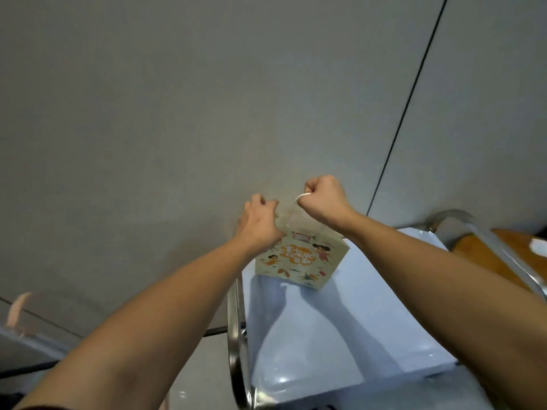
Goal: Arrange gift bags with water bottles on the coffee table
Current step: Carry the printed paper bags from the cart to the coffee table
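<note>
Both fists grip the printed gift bag [299, 261]: left hand [259, 221] on its rim, right hand [324, 199] on the white handle [300, 198], at the pale-blue table's [340, 321] far edge; next, probably opening it for a bottle.

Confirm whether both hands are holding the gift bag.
Yes: the left hand and the right hand each grip the top of the gift bag.

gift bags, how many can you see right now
1. The printed gift bag stands at the far edge of the pale blue table, its top held by the left hand and its handle gripped by the right hand. Others may be out of view.
</note>
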A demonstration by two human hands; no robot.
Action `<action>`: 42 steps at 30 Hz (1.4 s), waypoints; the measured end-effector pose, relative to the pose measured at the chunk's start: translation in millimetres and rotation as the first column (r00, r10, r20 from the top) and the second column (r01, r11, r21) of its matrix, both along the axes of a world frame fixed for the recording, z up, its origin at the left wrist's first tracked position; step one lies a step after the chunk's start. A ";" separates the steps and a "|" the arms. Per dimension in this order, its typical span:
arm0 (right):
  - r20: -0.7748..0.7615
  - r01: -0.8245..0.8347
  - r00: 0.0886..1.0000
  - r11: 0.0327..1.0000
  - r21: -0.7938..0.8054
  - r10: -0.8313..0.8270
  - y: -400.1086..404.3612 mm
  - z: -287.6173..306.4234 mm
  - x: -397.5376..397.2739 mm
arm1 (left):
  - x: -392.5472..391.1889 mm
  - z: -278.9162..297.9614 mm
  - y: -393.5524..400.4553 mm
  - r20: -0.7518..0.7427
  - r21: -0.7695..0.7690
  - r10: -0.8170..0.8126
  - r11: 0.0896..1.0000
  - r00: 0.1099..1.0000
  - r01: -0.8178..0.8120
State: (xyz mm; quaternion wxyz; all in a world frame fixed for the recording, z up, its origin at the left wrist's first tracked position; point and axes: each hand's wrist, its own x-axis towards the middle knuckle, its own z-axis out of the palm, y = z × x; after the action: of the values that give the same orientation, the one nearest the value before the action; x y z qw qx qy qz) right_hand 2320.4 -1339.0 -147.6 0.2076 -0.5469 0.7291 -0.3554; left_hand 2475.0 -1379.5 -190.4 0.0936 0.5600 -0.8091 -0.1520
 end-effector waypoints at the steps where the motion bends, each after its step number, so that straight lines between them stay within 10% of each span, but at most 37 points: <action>1: 0.009 0.037 0.999 0.999 -0.019 -0.037 13.0 4.4 -0.5 | -2.3 1.9 4.5 -0.011 -0.020 -0.032 0.999 0.999 0.031; 11: -0.034 0.490 0.871 0.871 -0.028 -0.491 182.2 27.1 -48.3 | -84.7 9.5 117.3 -0.099 0.065 -0.482 0.870 0.871 0.489; 23: 0.017 0.848 0.529 0.529 0.021 -0.849 479.6 22.1 -136.6 | -228.3 18.7 370.2 -0.032 0.112 -0.914 0.398 0.404 0.910; 42: 0.115 0.992 -0.052 -0.038 0.123 -0.992 953.3 -31.7 -185.6 | -384.1 -40.6 852.7 0.197 0.127 -0.941 -0.253 -0.274 0.959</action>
State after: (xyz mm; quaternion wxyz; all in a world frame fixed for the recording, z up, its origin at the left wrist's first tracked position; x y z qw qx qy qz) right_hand 2134.8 -385.7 -179.2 -0.0511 0.1791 0.8786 -0.4397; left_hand 2090.9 -526.8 -231.0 -0.1311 -0.2898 -0.9454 -0.0709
